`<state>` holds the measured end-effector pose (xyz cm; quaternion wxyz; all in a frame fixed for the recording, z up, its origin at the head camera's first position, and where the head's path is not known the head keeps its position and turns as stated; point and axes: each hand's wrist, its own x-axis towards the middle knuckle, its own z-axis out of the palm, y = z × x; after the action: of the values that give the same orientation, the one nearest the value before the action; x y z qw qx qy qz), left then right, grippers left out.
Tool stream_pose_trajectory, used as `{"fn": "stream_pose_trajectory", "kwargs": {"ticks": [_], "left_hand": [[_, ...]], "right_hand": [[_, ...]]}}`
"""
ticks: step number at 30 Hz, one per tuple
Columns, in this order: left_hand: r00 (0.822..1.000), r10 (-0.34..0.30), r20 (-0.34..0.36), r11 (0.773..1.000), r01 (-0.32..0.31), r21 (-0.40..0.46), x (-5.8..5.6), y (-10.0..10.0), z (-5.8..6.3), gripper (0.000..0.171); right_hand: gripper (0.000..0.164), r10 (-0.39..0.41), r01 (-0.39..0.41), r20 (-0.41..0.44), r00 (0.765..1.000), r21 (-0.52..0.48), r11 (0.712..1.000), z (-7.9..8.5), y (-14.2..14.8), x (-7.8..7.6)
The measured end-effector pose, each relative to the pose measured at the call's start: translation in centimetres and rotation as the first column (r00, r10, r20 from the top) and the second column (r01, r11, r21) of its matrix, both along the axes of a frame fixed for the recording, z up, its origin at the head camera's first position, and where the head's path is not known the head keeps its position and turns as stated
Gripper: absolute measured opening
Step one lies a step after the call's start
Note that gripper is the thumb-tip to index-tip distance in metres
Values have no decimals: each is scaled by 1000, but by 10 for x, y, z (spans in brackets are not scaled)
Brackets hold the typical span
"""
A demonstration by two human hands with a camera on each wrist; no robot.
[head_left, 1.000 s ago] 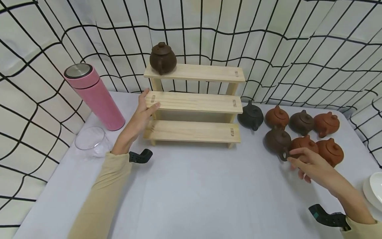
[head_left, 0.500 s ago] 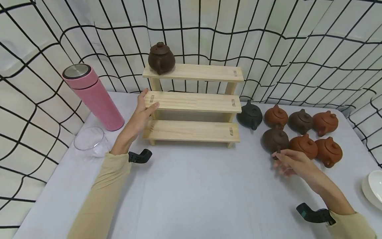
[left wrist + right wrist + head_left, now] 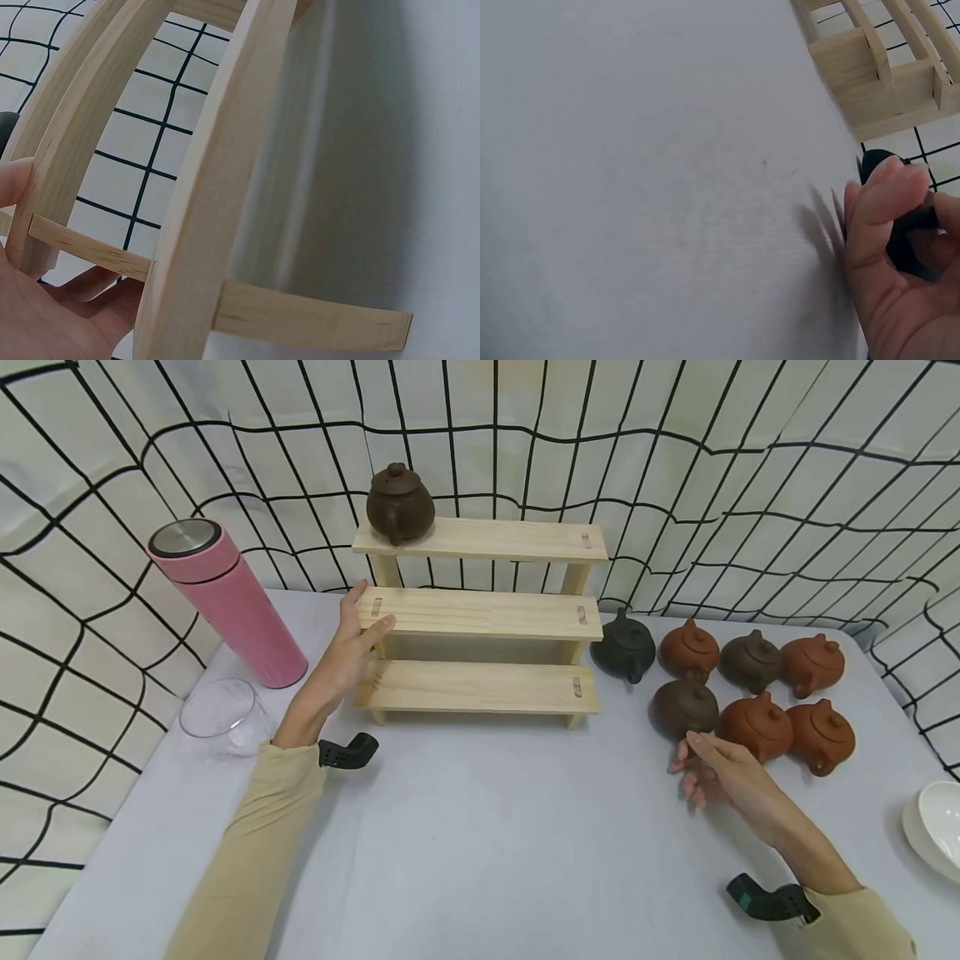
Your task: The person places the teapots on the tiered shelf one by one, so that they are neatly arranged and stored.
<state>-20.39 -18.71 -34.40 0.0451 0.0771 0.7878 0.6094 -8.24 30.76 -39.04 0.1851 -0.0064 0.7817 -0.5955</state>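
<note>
A three-tier wooden shelf [image 3: 480, 687] stands in the middle of the table. My left hand [image 3: 336, 664] grips the left end of its middle tier, thumb on top; in the left wrist view the fingers curl behind the wood. At the right, my right hand [image 3: 738, 781] pinches the handle of a dark brown teapot [image 3: 681, 706], the handle mostly hidden by the fingers. In the right wrist view, curled fingers [image 3: 877, 232] partly cover this dark teapot. Another dark brown teapot [image 3: 401, 508] sits at the left end of the top tier.
Several teapots crowd the right side: a black one [image 3: 624, 647], a grey-brown one [image 3: 752, 662] and reddish ones [image 3: 757, 727] close beside the pinched teapot. A pink flask [image 3: 232, 606] and a clear glass [image 3: 225, 714] stand left. A white bowl [image 3: 933, 827] is far right; black netting surrounds the table.
My right hand has moved left to the dark brown teapot's handle, and its thumb and fingers have closed on it. The left hand keeps its grip on the shelf.
</note>
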Motion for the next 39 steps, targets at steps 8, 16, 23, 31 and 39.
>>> {"fn": "stream_pose_trajectory", "kwargs": {"ticks": [8,16,23,31,39], "left_hand": [[1000,9,1,1000,-9,-6,-1,1,1,78],[1000,0,5,1000,0,-11,-1,0,1,78],[1000,-7,10,1000,7,-1,0,0,2,78],[1000,-6,8,1000,6,7,0,1,1,78],[1000,-10,-2,1000,10,-4,0,1,0,79]], "right_hand": [[41,-14,14,11,1000,44,999,4,-3,0],[35,-10,11,46,999,-22,1000,9,-4,-1],[31,-10,16,50,999,-132,991,5,-3,0],[30,-72,77,41,997,-127,989,2,-3,6],[31,-68,62,-58,996,-95,994,18,-9,12]]}}
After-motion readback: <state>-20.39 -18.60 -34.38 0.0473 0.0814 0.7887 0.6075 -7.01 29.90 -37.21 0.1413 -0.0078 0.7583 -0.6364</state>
